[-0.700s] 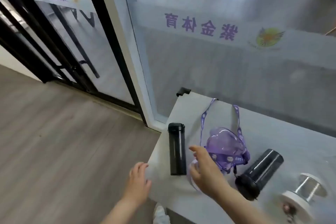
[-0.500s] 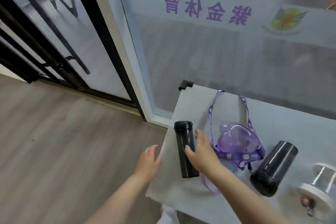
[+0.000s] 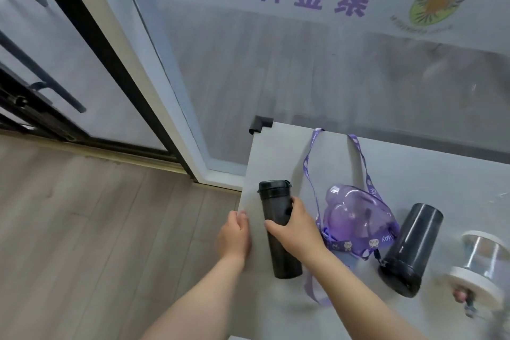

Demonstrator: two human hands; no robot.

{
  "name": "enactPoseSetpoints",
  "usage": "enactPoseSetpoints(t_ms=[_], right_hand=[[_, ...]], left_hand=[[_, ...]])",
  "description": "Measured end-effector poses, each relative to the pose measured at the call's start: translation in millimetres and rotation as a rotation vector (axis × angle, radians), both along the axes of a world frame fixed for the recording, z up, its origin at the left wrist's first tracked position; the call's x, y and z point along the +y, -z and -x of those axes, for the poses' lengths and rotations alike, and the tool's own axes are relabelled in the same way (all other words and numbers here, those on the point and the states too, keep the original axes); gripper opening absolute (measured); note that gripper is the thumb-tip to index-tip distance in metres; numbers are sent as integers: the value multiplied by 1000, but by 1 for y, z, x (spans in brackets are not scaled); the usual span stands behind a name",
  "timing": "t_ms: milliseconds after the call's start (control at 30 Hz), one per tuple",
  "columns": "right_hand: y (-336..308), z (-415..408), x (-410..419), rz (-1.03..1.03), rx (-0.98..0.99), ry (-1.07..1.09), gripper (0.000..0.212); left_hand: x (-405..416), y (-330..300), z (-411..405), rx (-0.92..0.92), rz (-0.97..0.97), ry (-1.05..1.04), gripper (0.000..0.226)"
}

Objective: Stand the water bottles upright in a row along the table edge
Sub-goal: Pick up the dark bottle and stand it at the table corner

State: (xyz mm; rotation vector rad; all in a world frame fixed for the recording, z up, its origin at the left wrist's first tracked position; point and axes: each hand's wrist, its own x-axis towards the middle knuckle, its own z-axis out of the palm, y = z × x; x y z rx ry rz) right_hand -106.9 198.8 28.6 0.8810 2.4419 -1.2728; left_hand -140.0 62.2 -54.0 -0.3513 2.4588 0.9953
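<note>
Currently the right hand (image 3: 295,232) is wrapped around the lying slim black bottle (image 3: 278,229) (frame centre); next, tip it upright along the table (image 3: 276,146) edge.

I have one view only, from the camera on the person's head, so no second view overlaps it. It looks forward and steeply down, with a wide-angle lens that bends the door frame (image 3: 91,44) and the glass wall (image 3: 317,63) at the top. The table (image 3: 276,152) fills the lower right, its left edge running up the middle and its far edge against the glass. Wood floor (image 3: 96,229) takes the lower left. The camera sits close: both forearms enter from the bottom edge, and the left hand (image 3: 233,234) and right hand (image 3: 294,228) lie near the centre. The far right blurs toward the edge.
</note>
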Motion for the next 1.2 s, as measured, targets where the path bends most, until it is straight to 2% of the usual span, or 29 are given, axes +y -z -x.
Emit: enactPoseSetpoints(t_ms=[267,533,700,900,1200], right_hand=[[-17,33,13,137,368,191,66],[-4,46,21,-4,568,98,71],[1,73,29,82,555,203,78],[1,118,48,127,551,172,76],[0,177,66,51,554,178,86]], left_hand=[[3,8,2,8,115,26,35],[4,10,2,9,171,24,37],[5,10,3,10,194,27,35],[6,8,4,14,198,26,32],[6,5,5,-7,202,38,34]])
